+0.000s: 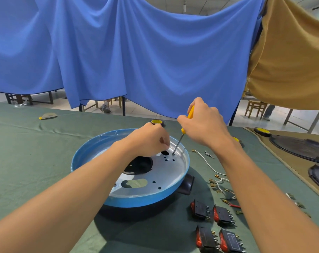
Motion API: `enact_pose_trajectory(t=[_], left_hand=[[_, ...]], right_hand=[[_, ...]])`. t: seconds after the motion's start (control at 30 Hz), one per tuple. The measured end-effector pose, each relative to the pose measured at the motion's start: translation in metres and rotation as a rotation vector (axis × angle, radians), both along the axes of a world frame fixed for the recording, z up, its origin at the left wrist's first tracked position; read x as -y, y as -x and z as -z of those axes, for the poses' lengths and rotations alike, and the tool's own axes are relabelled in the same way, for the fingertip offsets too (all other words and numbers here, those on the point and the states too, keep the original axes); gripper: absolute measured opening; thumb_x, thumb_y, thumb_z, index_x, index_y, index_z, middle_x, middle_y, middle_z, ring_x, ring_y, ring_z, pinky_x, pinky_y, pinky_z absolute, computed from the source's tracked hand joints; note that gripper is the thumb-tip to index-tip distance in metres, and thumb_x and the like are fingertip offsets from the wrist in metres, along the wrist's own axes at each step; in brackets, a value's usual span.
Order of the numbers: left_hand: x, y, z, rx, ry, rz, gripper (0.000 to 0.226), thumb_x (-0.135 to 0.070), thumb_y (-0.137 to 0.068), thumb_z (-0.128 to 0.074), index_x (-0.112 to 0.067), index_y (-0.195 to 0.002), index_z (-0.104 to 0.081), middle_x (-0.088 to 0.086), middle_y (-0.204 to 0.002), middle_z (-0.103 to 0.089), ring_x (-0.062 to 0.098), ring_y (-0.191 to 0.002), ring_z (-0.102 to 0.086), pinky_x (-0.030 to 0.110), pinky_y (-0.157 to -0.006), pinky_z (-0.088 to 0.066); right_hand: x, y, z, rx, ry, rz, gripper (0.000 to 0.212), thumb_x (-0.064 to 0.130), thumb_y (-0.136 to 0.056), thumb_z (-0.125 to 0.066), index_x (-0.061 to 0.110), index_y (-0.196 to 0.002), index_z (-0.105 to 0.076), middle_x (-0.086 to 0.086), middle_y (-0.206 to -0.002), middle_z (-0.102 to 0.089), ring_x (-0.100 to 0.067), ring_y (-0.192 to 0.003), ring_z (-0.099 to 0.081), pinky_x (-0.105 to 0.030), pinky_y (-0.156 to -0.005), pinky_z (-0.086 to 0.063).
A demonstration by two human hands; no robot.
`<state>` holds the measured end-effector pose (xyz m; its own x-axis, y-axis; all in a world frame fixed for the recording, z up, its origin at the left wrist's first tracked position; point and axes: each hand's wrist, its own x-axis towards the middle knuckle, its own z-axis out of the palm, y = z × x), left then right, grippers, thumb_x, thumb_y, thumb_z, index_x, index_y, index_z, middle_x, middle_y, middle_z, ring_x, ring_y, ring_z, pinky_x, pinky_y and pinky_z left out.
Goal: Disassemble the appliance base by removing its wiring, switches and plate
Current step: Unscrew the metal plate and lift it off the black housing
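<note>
The appliance base is being carried by the bench, with the plate lying inside it. A screwdriver is being stood on the plate's far right part. A tape roll is lying just behind the base, the wires right of it, the switches before them.

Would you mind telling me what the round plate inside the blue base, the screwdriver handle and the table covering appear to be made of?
The plate looks like bare sheet metal, perhaps aluminium: silvery, softly reflective, with cleanly punched holes. The screwdriver handle seems to be smooth yellow plastic, judging by its bright, even colour. The table covering is matte green cloth, shown by its wrinkles and folds.
</note>
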<state>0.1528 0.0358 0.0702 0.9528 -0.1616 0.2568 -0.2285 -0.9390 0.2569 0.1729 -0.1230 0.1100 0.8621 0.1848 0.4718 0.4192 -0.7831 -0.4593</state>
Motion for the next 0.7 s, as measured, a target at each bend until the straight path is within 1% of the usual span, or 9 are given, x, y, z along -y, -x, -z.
enact_pose_trajectory(t=[0.07,0.13,0.2,0.3,0.4,0.53,0.63,0.7], left_hand=[[-0.001,0.001,0.001,-0.031,0.018,0.038,0.012,-0.020,-0.087,-0.065,-0.024,-0.092,-0.075,-0.009,-0.091,-0.070,0.012,-0.087,-0.062,0.031,-0.081,-0.053],[-0.001,0.001,0.002,-0.038,0.031,0.063,0.012,-0.023,-0.087,-0.067,-0.025,-0.095,-0.075,-0.010,-0.094,-0.070,0.009,-0.085,-0.060,0.024,-0.078,-0.049],[0.002,0.001,0.004,-0.041,0.034,0.074,0.011,-0.026,-0.087,-0.068,-0.025,-0.095,-0.076,-0.011,-0.093,-0.069,0.010,-0.086,-0.060,0.025,-0.079,-0.049],[0.007,0.000,0.007,-0.030,0.034,0.072,0.012,-0.024,-0.086,-0.068,-0.025,-0.094,-0.076,-0.014,-0.083,-0.063,0.012,-0.084,-0.058,0.030,-0.079,-0.050],[0.011,0.000,0.008,-0.002,0.045,0.075,0.011,-0.021,-0.086,-0.067,-0.024,-0.090,-0.077,-0.017,-0.075,-0.057,0.011,-0.078,-0.054,0.028,-0.075,-0.048],[0.012,-0.001,0.010,0.009,0.054,0.070,0.011,-0.020,-0.086,-0.067,-0.023,-0.090,-0.077,-0.012,-0.079,-0.060,0.012,-0.077,-0.054,0.029,-0.073,-0.048],[0.013,-0.002,0.011,0.016,0.056,0.052,0.011,-0.021,-0.087,-0.067,-0.023,-0.091,-0.077,-0.011,-0.081,-0.061,0.012,-0.078,-0.054,0.028,-0.072,-0.047],[0.014,-0.004,0.012,0.019,0.044,0.039,0.011,-0.022,-0.088,-0.066,-0.024,-0.092,-0.077,-0.011,-0.082,-0.061,0.013,-0.079,-0.054,0.027,-0.071,-0.044]], right_hand=[[0.000,0.000,0.000,0.000,0.017,-0.004,0.022,0.037,-0.086,-0.051,0.017,-0.094,-0.045,-0.001,-0.078,-0.045,-0.018,-0.068,-0.042,-0.036,-0.064,-0.037],[-0.001,0.001,0.001,0.024,0.044,0.014,0.025,0.043,-0.090,-0.049,0.018,-0.090,-0.044,0.000,-0.077,-0.045,-0.023,-0.070,-0.044,-0.035,-0.063,-0.034],[0.000,0.001,0.001,0.040,0.062,0.018,0.028,0.046,-0.092,-0.050,0.018,-0.091,-0.045,-0.002,-0.080,-0.047,-0.028,-0.075,-0.046,-0.035,-0.064,-0.033],[0.001,0.000,0.000,0.010,0.027,-0.021,0.019,0.033,-0.088,-0.052,0.017,-0.097,-0.046,-0.002,-0.081,-0.047,-0.029,-0.078,-0.047,-0.035,-0.063,-0.035],[0.000,0.002,-0.002,-0.034,-0.014,-0.082,0.026,0.034,-0.084,-0.053,0.018,-0.102,-0.043,0.001,-0.081,-0.043,-0.028,-0.081,-0.048,-0.036,-0.065,-0.038],[0.000,0.002,-0.003,-0.089,-0.046,-0.165,0.034,0.036,-0.083,-0.055,0.020,-0.107,-0.038,0.002,-0.087,-0.046,-0.029,-0.093,-0.050,-0.037,-0.068,-0.040],[0.002,0.001,-0.004,-0.117,-0.044,-0.202,0.034,0.036,-0.084,-0.055,0.022,-0.108,-0.036,-0.001,-0.091,-0.050,-0.028,-0.095,-0.052,-0.038,-0.071,-0.045],[0.003,0.000,-0.004,-0.096,-0.053,-0.204,0.032,0.035,-0.084,-0.055,0.024,-0.108,-0.036,-0.003,-0.094,-0.053,-0.028,-0.096,-0.051,-0.038,-0.072,-0.045]])
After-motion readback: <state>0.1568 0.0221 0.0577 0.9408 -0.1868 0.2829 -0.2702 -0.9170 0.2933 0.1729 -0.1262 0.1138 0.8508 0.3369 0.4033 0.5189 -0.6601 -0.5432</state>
